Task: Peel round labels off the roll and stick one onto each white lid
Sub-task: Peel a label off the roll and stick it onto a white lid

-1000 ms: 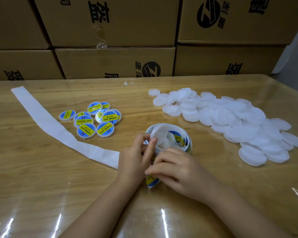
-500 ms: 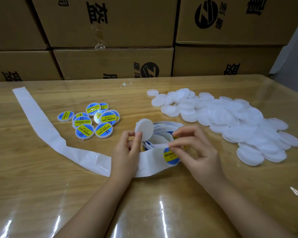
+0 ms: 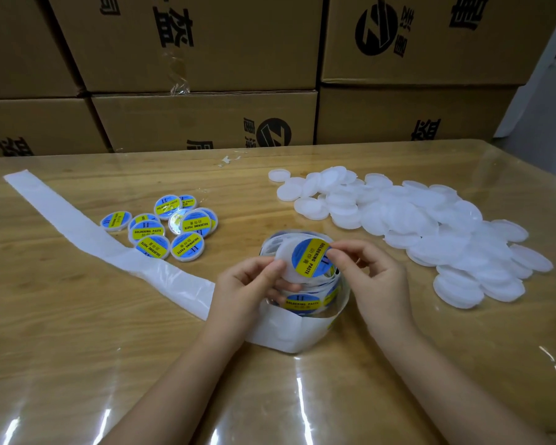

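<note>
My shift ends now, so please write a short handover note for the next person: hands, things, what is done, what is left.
Left hand holds a white lid above the label roll.
Right hand pinches a round label laid on that lid, seemingly not yet pressed flat.
Done: labelled lids grouped on the left, beside the empty backing strip.
Left: press this label down, then label the plain lids piled on the right.
</note>
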The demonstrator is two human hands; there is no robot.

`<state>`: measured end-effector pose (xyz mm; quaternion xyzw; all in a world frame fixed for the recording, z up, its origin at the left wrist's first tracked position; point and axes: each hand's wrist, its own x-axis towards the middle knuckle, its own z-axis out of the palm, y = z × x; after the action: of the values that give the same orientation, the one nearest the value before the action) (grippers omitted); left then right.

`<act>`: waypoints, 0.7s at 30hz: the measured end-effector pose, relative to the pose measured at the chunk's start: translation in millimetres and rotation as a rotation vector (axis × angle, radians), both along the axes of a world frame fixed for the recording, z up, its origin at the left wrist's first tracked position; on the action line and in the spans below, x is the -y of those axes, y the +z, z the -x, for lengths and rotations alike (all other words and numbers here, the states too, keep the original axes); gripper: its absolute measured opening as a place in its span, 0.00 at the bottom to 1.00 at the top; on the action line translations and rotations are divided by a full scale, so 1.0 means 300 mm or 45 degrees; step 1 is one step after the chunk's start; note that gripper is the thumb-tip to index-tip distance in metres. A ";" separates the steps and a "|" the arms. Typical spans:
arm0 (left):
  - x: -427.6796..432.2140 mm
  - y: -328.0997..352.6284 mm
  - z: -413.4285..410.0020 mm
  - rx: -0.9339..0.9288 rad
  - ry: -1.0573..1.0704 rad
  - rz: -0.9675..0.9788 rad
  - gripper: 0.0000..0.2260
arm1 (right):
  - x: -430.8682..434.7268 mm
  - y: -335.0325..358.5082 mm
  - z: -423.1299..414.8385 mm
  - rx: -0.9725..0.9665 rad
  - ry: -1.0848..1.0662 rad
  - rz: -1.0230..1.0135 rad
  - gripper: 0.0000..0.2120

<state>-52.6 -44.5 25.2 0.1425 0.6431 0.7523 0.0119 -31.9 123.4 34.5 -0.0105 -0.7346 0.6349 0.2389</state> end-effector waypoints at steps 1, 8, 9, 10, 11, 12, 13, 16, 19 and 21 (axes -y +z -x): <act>0.002 0.001 0.003 0.020 -0.003 -0.019 0.07 | 0.002 -0.001 -0.001 0.012 0.003 -0.007 0.08; 0.003 0.004 0.002 0.054 -0.001 -0.037 0.06 | 0.024 -0.001 -0.018 -0.015 0.012 -0.115 0.09; 0.004 0.005 0.002 0.051 0.004 -0.031 0.06 | 0.026 -0.003 -0.020 -0.022 0.010 -0.123 0.09; 0.003 0.005 0.001 0.048 0.007 -0.024 0.06 | 0.028 -0.004 -0.021 -0.031 0.003 -0.129 0.09; 0.003 0.005 0.001 0.041 0.006 -0.018 0.05 | 0.029 -0.005 -0.022 -0.041 -0.006 -0.134 0.10; 0.002 0.006 0.001 0.034 0.001 -0.011 0.05 | 0.030 -0.006 -0.021 -0.049 -0.017 -0.144 0.10; 0.002 0.006 0.002 0.028 -0.002 -0.005 0.05 | 0.030 -0.007 -0.020 -0.057 -0.027 -0.159 0.11; -0.001 0.006 0.002 0.014 -0.005 0.018 0.05 | 0.028 -0.013 -0.018 -0.075 -0.051 -0.201 0.11; -0.001 0.006 0.002 -0.003 -0.011 0.032 0.05 | 0.027 -0.015 -0.018 -0.087 -0.068 -0.235 0.12; 0.001 0.006 0.002 -0.016 -0.012 0.043 0.05 | 0.026 -0.015 -0.018 -0.100 -0.073 -0.253 0.12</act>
<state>-53.2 -44.8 27.0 0.1500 0.6550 0.7405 0.0139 -26.6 115.6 30.1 0.0172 -0.7835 0.5517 0.2854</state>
